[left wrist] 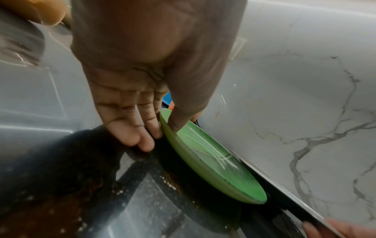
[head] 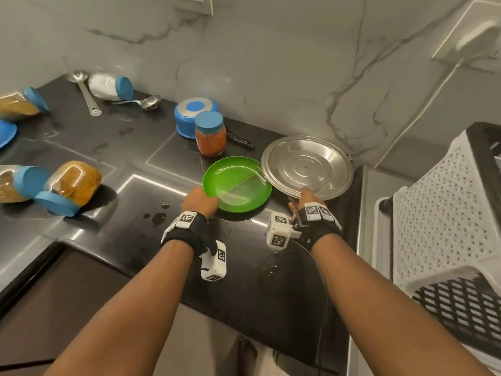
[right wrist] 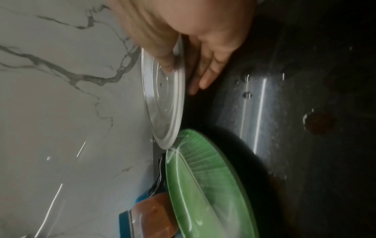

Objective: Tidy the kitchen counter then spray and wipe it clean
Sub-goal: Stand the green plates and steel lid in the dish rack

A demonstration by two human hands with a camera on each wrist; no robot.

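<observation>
While left hand (head: 200,202) pinched green plate (head: 238,184) rim, right hand (head: 305,202) pinched steel plate (head: 307,166) overlapping its right edge near surface (head: 108,147) corner.

I am counting two plates at the centre right of the head view: one green plate (head: 238,185) and one steel plate (head: 307,166). I am seeing five blue-lidded jars, one upright at the centre (head: 210,134) and four lying toward the left, such as the white-filled one (head: 109,86). Two steel ladles (head: 84,92) are lying at the upper left, one blue pot (head: 193,119) is sitting behind the upright jar, and one white basket (head: 447,202) is standing at the right edge.
</observation>
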